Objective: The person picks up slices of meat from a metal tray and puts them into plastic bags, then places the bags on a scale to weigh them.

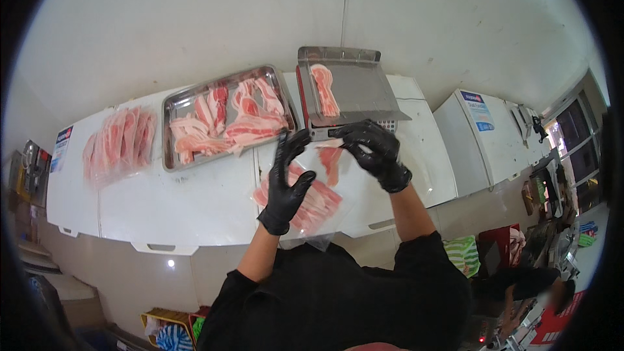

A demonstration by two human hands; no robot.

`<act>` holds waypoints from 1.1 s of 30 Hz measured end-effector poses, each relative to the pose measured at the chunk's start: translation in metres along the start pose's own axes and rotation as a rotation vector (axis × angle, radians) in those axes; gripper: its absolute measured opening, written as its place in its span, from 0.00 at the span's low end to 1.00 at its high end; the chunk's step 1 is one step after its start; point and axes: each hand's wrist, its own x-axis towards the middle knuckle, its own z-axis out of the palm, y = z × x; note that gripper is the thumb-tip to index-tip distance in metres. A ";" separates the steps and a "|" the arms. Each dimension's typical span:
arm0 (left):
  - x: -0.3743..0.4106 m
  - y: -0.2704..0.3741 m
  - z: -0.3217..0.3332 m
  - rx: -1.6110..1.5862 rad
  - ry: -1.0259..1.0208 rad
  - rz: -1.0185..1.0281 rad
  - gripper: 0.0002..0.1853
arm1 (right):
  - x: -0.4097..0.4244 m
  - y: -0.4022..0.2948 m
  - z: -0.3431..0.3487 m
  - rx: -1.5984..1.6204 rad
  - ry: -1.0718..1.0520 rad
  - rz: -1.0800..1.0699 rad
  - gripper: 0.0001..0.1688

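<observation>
My right hand [373, 156], in a black glove, pinches the upper end of a raw pork belly slice [331, 165] that hangs just in front of a digital scale [319, 134]. Several slices lie overlapped as a strip [324, 91] at the left of the scale's metal pan [363, 90]. My left hand [287, 183], gloved too, has its fingers and thumb apart and holds nothing. Under it is a clear plastic bag [314, 204] with slices in it. A steel tray [168, 148] to the left holds loose piles of pork belly slices [253, 124].
Filled clear bags of sliced meat [122, 141] lie at the left of the white chest freezer lids [195, 204]. Another white freezer [507, 141] stands to the right. A person [524, 285] is at the lower right, near baskets and equipment.
</observation>
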 end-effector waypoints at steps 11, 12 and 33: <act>-0.068 -0.008 0.074 0.010 0.179 -0.336 0.16 | -0.072 -0.025 0.003 0.212 0.096 0.257 0.17; -0.068 -0.009 0.076 0.030 0.187 -0.341 0.15 | -0.072 -0.024 0.003 0.226 0.109 0.266 0.17; -0.080 -0.020 0.103 0.075 0.216 -0.430 0.12 | -0.095 0.000 -0.011 0.350 -0.006 0.246 0.24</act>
